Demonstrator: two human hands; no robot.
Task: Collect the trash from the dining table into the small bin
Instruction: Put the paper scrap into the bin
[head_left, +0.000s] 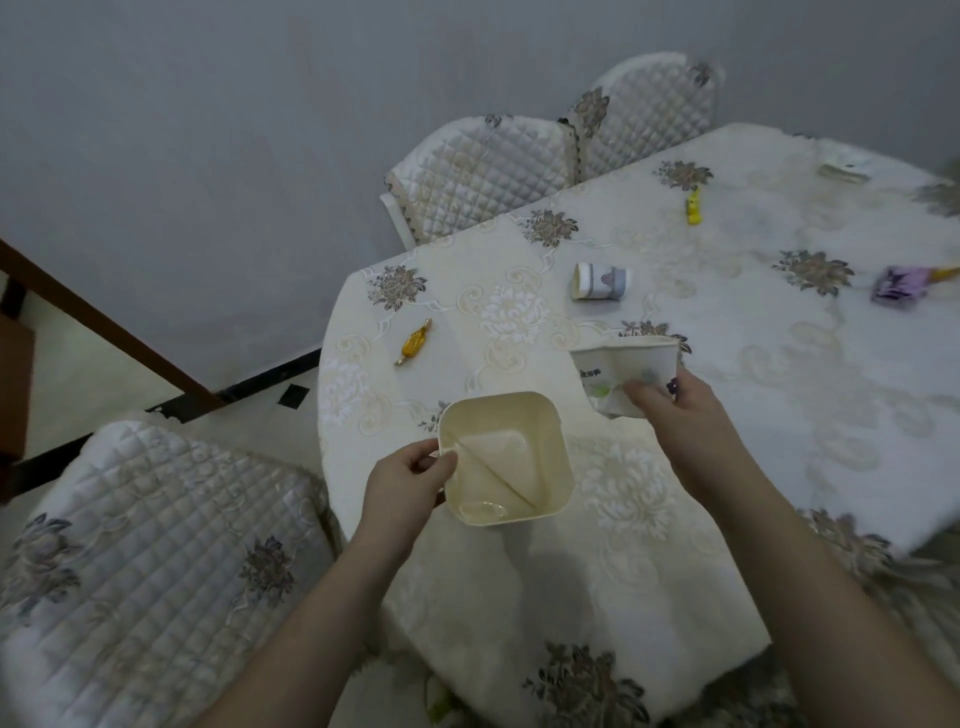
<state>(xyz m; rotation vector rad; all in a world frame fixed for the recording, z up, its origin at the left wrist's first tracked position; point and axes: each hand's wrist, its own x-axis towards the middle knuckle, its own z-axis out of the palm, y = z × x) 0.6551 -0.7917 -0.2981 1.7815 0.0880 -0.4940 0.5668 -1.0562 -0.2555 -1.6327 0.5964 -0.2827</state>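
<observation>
Nearest the lens, two bare forearms reaching forward over the near edge of the dining table (519, 597), draped in a cream floral cloth. Left hand (402, 486) clamped on the small bin (506, 460) at its left rim, thumb hooked over the edge, the other fingers wrapped outside the wall. Bin cream, square with rounded corners, mouth open upward, just beside the table's near left corner. Right hand (670, 408) pinching a crumpled white wrapper (626, 374), fingertips pressed on its lower right part, the sheet fanning up and to the left of the fingers, just beyond the bin's far right corner. Farther on the cloth: a gold candy wrapper (414, 342) to the left, a small white paper cup (600, 281) lying on its side, a yellow scrap (693, 207) beyond, a purple packet (898, 285) at the right. Quilted chairs (483, 174) around the table.
</observation>
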